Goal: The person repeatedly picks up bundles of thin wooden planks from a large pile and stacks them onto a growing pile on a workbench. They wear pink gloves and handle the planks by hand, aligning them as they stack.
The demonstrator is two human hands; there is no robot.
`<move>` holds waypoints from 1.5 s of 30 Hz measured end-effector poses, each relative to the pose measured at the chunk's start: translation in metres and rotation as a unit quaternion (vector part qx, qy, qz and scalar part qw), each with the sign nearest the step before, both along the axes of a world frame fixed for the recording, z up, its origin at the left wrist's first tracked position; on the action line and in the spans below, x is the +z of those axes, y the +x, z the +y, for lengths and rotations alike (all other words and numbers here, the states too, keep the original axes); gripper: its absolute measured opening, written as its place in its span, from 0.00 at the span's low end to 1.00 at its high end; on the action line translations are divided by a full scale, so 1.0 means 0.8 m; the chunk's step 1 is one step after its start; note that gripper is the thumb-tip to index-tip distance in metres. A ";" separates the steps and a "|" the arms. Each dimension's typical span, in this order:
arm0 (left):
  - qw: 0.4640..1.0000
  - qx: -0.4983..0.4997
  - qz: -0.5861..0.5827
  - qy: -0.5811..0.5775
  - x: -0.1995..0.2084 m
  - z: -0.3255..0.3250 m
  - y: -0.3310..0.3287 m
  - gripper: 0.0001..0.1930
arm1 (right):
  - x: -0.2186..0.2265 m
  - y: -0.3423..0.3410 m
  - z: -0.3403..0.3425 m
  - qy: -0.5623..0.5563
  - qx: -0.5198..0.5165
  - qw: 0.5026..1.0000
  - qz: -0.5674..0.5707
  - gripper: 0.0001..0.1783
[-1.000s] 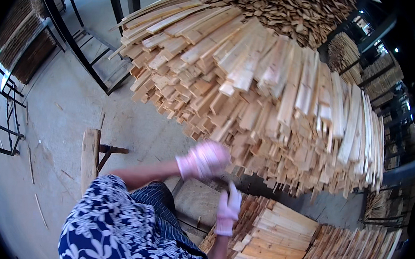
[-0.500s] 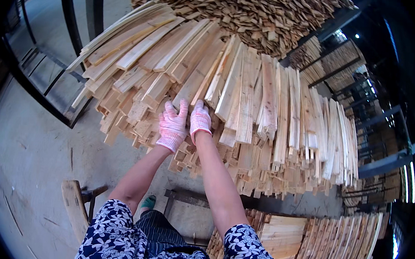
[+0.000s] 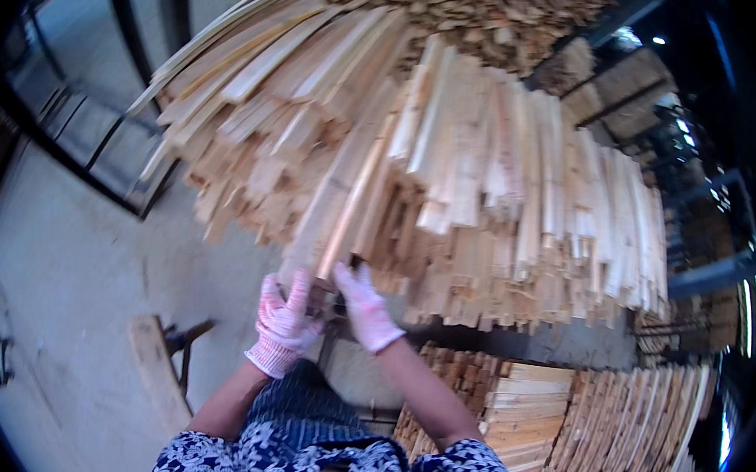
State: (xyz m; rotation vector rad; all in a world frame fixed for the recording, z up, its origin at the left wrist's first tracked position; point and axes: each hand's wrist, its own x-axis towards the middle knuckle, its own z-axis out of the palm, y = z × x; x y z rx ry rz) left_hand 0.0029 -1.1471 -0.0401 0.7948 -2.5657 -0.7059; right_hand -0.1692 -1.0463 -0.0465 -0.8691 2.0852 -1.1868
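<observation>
Two or so pale wooden slats [image 3: 339, 199] jut toward me out of a big stack of slats [image 3: 481, 169]. Around their near ends my gloved left hand [image 3: 286, 325] is closed, on the left side. My right hand [image 3: 367, 308], also in a pinkish-white glove, grips the same slats from the right, its fingers bent at the edge. The far part of these slats still lies among the others in the stack. Motion blurs the wood, and the undersides of the ends are hidden by my hands.
A heap of short wood pieces [image 3: 449, 11] rises behind the stack. At lower right stand neat rows of boards [image 3: 620, 433]. Dark metal frames [image 3: 64, 158] are on the left, above a concrete floor [image 3: 82, 275]. A wooden-topped stand [image 3: 157, 369] is near my left arm.
Both hands have drawn back toward my body, pulling slats partly out of the stack. The hands are slightly farther apart, and the view has shifted a little.
</observation>
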 end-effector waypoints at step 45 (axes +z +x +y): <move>0.550 -0.103 0.205 0.803 -0.036 0.192 0.074 0.55 | 0.067 0.044 0.190 -0.092 -0.014 0.969 -0.230 0.62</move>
